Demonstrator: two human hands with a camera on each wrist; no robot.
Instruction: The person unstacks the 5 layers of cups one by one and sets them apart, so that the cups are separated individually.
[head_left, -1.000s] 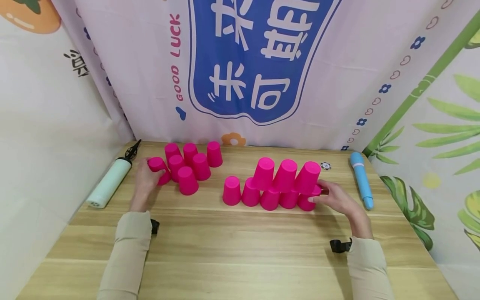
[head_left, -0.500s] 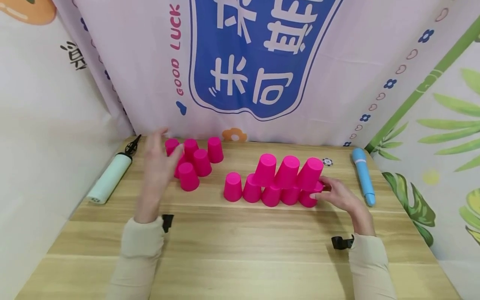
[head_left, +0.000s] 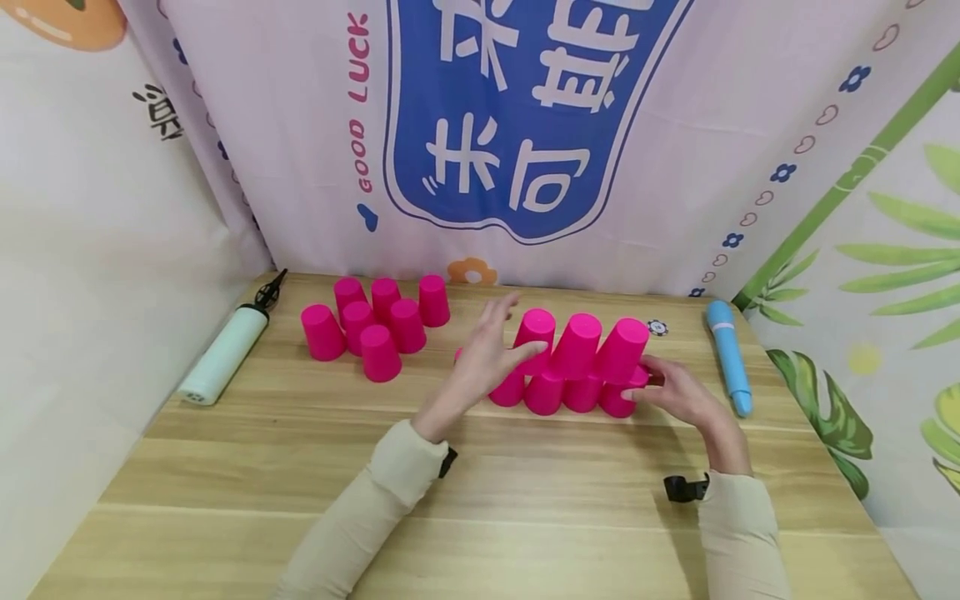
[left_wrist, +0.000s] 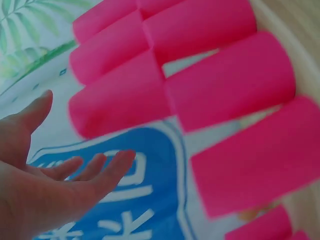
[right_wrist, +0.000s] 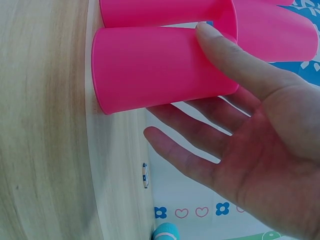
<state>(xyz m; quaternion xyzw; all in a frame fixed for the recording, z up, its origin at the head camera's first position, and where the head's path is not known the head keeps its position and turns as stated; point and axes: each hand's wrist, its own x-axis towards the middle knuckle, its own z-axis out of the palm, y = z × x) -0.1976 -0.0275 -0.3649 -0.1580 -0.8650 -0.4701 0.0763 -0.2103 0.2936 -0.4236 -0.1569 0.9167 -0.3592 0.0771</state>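
Observation:
Pink cups stand upside down in two tiers at the table's right half. Three make the upper row, its left end being a pink cup (head_left: 536,327); several form the bottom row. My left hand (head_left: 480,358) is spread at the stack's left end, thumb overlapping that upper cup in the head view; in the left wrist view the fingers are apart from the cups. It hides most of the bottom row's leftmost cup. My right hand (head_left: 686,396) holds the bottom row's rightmost cup (right_wrist: 155,65), thumb on its near side and fingers behind.
Several more upside-down pink cups (head_left: 381,354) stand grouped at the back left. A mint hand pump (head_left: 225,354) lies at the left edge, a blue tube-shaped object (head_left: 727,358) at the right. A small round chip (head_left: 657,327) lies behind the stack. Printed curtains surround the table (head_left: 525,508).
My left hand has let go of the leftmost cup in the back-left group and moved right to the stack. The right hand has kept its place at the end cup.

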